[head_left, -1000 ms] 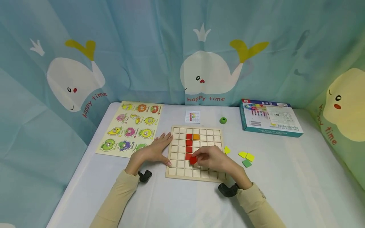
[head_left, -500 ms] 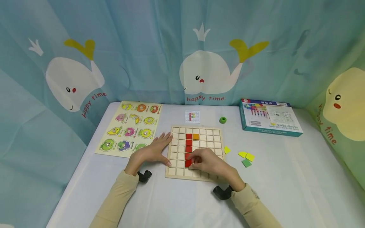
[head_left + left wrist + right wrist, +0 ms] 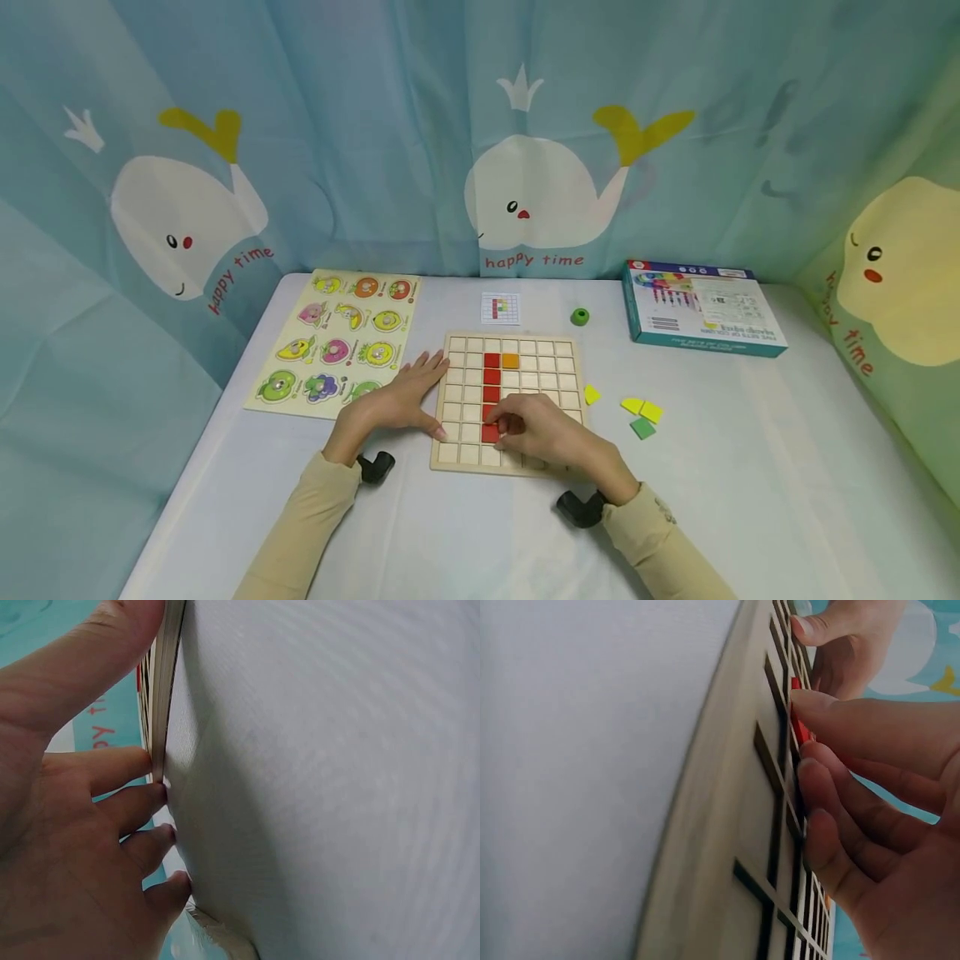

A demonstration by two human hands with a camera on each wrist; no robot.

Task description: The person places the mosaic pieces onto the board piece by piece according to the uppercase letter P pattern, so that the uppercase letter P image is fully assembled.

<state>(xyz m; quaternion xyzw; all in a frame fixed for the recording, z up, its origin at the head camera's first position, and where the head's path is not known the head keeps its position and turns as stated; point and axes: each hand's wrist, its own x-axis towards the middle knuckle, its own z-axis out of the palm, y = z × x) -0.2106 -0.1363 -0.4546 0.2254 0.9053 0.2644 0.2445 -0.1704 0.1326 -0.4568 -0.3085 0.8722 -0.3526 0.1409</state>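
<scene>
Red tile (image 3: 491, 432) pressed into the board (image 3: 551, 348)

The tile is touched by right hand (image 3: 542, 432) fingertips; it should be seated flush while the board is steadied by the flat left hand (image 3: 390, 404).

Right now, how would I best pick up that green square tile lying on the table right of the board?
Pinch the green tile by two opposite edges, coming straight down from above. It lies flat on the tablecloth, apart from the yellow tiles just behind it, so probably only its thin side edges offer a hold; its near and right edges look freest.
</scene>
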